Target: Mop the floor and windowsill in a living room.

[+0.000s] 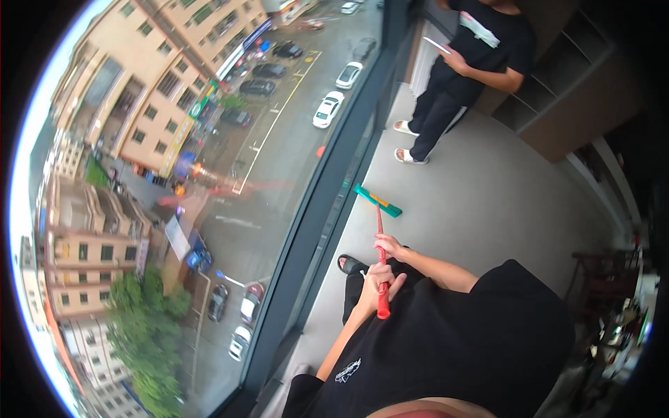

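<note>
Both my hands are on a broom with a red handle (380, 224) and a green head (392, 208) that has an orange patch. My left hand (377, 282) is wrapped around the thick upper grip, just short of its rounded red end. Farther down the handle, my right hand (390, 246) holds it with bent fingers. The broom head points away from me, over the grey floor (460, 193) close to the window's base. Whether its bristles touch the floor I cannot tell.
To my left runs a dark window frame (313, 204) with glass above a street. Ahead stands a person (449, 78) in dark clothes and light slippers, holding a phone-like device (437, 45). A brown shelf unit (554, 78) is at the far right; cluttered items (616, 324) lie right.
</note>
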`<action>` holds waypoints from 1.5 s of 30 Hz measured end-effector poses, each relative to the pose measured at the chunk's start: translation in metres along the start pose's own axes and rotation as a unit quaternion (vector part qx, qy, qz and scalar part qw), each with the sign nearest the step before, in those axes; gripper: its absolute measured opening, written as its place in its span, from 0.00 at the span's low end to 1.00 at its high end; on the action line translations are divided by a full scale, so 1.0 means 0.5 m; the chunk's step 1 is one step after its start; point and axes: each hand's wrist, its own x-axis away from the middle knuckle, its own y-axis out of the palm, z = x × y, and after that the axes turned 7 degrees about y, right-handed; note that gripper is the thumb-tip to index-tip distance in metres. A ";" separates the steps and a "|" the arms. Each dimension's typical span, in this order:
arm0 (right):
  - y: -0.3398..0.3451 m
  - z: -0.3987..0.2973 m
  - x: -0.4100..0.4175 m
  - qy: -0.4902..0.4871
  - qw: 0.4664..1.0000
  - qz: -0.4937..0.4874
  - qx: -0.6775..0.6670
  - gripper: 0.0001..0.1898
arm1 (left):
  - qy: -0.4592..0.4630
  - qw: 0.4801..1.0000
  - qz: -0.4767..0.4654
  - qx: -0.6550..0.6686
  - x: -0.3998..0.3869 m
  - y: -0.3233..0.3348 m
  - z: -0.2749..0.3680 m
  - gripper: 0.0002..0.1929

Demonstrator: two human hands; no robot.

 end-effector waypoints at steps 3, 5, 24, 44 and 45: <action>-0.076 0.018 0.035 -0.063 0.996 0.064 -0.003 0.35 | 0.035 0.997 -0.070 -0.004 -0.061 0.052 -0.008 0.19; -0.160 0.089 0.013 -0.098 0.977 0.187 0.042 0.36 | 0.058 0.991 -0.115 0.040 -0.123 0.101 -0.021 0.19; -0.361 0.618 0.240 -0.005 0.595 0.525 -0.608 0.13 | -0.061 0.761 -0.644 -0.057 -0.339 0.734 -0.282 0.16; -1.071 0.611 0.458 0.185 0.699 0.640 -0.260 0.19 | -0.136 0.826 -0.524 -0.159 -0.655 1.458 -0.312 0.13; -1.163 0.487 0.563 0.125 0.646 0.652 -0.377 0.25 | -0.114 0.848 -0.473 -0.212 -0.668 1.487 -0.305 0.13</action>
